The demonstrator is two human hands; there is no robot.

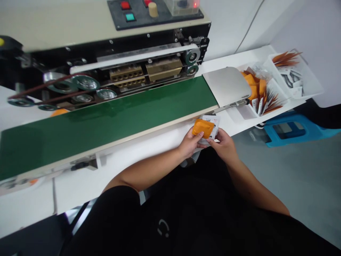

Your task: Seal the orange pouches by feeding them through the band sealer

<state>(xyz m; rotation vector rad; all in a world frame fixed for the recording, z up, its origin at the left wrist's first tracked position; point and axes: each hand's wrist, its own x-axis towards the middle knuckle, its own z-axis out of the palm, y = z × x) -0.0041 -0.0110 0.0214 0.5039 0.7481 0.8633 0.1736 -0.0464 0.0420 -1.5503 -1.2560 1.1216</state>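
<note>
1. Head camera, lower centre of the frame: a person in a black top [162, 217] leans over a white workbench [77, 192], forearms reaching forward.

2. Centre of the frame: the left hand [189, 143] and right hand [222, 144] together grip a white printed pouch [214, 123], with an orange sachet [203, 128] lying against its face. Left fingers [195, 137] curl closely around the lower left side of the pouch; right fingers [214, 141] press narrowly on its lower right side.

3. Just above the hands, a green conveyor belt [93, 124] runs diagonally from the left edge toward the upper right, its pale rim just beside the pouch.

4. Upper left: a band sealer [128, 53] stands behind the belt, showing exposed pulleys, a drive belt and brass-coloured blocks [163, 69]. At top centre, its dark control panel [154, 14] carries red and teal buttons.

5. Right of centre: a curved stainless plate [226, 86] sits at the belt's far end, beside a white divided tray [295, 85] filled with orange sachets and white packets.

6. Lower right: a blue plastic stool [287, 129] stands on the grey floor [295, 181].
</note>
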